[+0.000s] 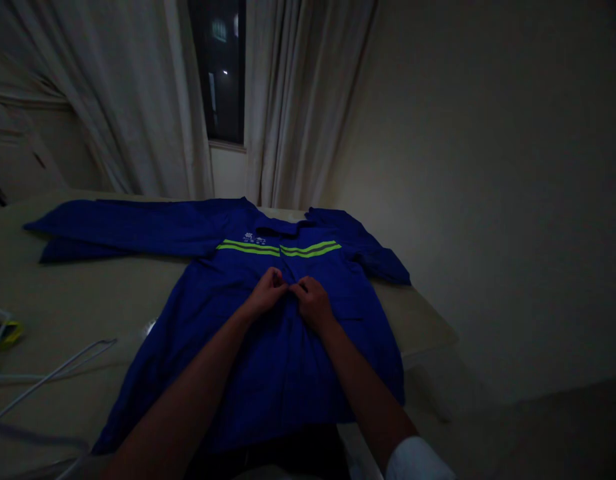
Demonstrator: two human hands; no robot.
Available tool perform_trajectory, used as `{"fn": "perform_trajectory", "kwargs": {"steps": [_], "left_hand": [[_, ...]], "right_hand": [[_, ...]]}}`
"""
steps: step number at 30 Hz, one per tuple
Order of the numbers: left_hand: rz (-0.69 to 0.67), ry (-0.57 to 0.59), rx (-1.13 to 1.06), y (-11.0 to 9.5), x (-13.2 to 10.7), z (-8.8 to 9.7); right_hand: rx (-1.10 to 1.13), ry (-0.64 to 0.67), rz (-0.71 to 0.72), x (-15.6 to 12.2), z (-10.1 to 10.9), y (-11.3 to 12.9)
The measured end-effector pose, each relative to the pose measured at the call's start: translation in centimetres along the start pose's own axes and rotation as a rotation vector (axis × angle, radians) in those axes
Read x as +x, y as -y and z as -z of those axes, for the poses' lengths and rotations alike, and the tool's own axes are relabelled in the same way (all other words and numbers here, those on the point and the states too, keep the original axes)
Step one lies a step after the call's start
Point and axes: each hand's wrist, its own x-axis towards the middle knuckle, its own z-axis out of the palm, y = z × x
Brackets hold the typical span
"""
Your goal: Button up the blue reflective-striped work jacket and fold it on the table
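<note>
The work jacket (288,373) is coloured deep royal blue, its chest crossed by paired lime-green reflective stripes (248,248), with white lettering (253,237) printed above. Plain off-white curtains (298,113) are hung behind, and a white sleeve (418,461) is seen lower right.

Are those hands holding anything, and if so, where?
The left hand and right hand seem to pinch the blue fabric jacket with yellow-green stripes at its centre front.

Home room, curtained window (218,67)

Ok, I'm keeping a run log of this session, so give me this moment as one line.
left hand: at jacket's centre front | right hand: same, fingertips near left hand | blue work jacket: spread flat on table
</note>
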Motion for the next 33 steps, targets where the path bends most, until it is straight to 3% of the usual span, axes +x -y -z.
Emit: {"fn": "perform_trajectory", "kwargs": {"steps": [7, 11, 19, 26, 29, 33], "left_hand": [[0.027, 0.088, -0.064, -0.5, -0.3, 0.7], [0.069, 0.078, -0.070, -0.5, 0.0, 0.8], [0.038, 0.087, 0.048, -0.8, -0.1, 1.0], [0.178, 0.076, 0.001, -0.4, 0.2, 0.6], [0.156, 0.044, -0.029, -0.2, 0.1, 0.5], [0.051, 0.034, -0.010, -0.4, -0.2, 0.4]], "right_hand": [[0.087, -0.070, -0.034, -0.1, -0.1, 0.4], [0.055, -0.081, 0.000, -0.2, -0.1, 0.6], [0.073, -0.001, -0.074, -0.1, -0.3, 0.5], [0.040, 0.100, -0.016, -0.2, -0.3, 0.3], [0.208, 0.029, -0.078, -0.1, -0.5, 0.2], [0.556, -0.047, -0.261, 0.0, -0.8, -0.3]]}}
